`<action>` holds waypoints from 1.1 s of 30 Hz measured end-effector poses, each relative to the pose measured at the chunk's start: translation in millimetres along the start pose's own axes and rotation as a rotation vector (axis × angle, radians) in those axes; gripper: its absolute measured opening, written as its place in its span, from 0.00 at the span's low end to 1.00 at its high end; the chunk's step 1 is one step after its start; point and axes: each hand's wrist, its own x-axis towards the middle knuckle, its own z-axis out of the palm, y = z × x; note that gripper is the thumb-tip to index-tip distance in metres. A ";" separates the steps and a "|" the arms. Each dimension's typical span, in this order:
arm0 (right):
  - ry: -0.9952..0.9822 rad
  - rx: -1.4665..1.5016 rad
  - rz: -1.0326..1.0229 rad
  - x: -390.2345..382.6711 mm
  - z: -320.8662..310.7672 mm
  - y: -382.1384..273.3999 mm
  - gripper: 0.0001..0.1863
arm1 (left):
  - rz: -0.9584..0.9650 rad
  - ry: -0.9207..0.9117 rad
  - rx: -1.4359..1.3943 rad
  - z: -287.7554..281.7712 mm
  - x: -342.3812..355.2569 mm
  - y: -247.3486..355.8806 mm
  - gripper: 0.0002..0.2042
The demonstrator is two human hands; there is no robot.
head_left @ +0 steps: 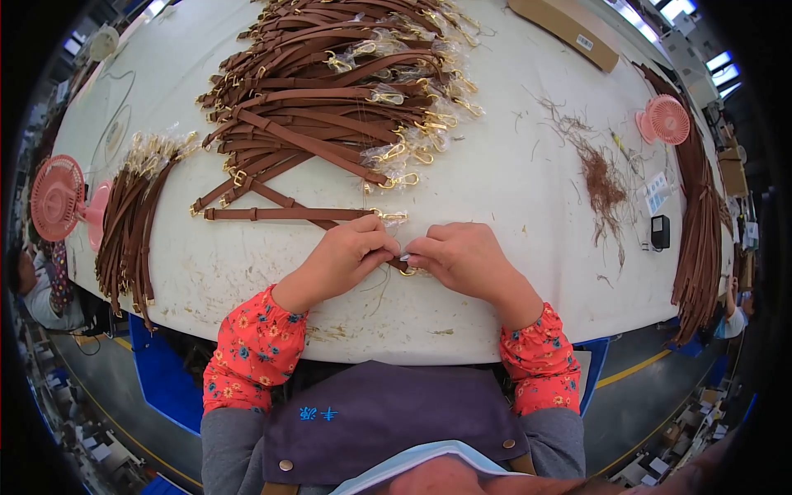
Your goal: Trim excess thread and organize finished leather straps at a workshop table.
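My left hand pinches the end of a brown leather strap just above the near part of the table. My right hand is closed at the same end, where a gold-coloured metal clasp shows under its fingertips. Between the fingertips is a small pale bit that I cannot make out. Most of this strap is hidden by my left hand. Just beyond my hands lies another brown strap with a gold buckle and a plastic-wrapped clasp.
A large heap of brown straps covers the far middle. At left lie a strap bundle and a pink fan. To the right are brown thread scraps, a black adapter, another pink fan and long strips.
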 end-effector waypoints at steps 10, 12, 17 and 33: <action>0.046 -0.154 -0.101 2.4 1.3 -2.9 0.07 | 0.057 0.060 0.252 8.7 2.8 5.9 0.04; 0.052 -0.186 -0.124 2.5 1.7 -3.4 0.06 | 0.062 0.065 0.273 9.6 3.1 5.7 0.05; 0.038 -0.200 -0.124 1.8 2.3 -3.2 0.07 | 0.041 0.088 0.237 11.6 2.8 4.4 0.04; 0.046 0.320 0.066 1.9 8.6 -0.7 0.21 | -0.176 -0.274 0.069 -35.0 -2.0 14.9 0.12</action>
